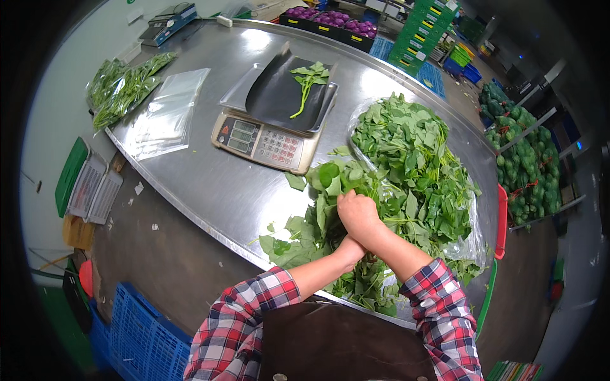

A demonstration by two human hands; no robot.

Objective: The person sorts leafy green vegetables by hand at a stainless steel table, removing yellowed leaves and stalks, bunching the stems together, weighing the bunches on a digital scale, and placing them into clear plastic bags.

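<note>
A big heap of leafy green stems point(406, 136) lies on clear plastic on the metal table point(190, 174), with more leaves spread toward its near edge. My right hand point(359, 217) is closed in a fist at the near-left side of the heap, around leafy greens point(330, 181) that stick out beside its fingers. My left hand point(350, 251) passes under my right wrist among the leaves, so its fingers are hidden. Beyond my hands stands a digital scale point(257, 141). A single leafy sprig point(306, 87) rests on the scale's curved black tray point(270, 95).
Flat clear plastic bags point(168, 111) and a bagged bunch of greens point(124, 89) lie at the table's left. Another scale point(168, 24) sits at the far left. Stacked green crates point(419, 38) and netted green produce point(524, 168) stand beyond. A blue crate point(149, 330) is on the floor.
</note>
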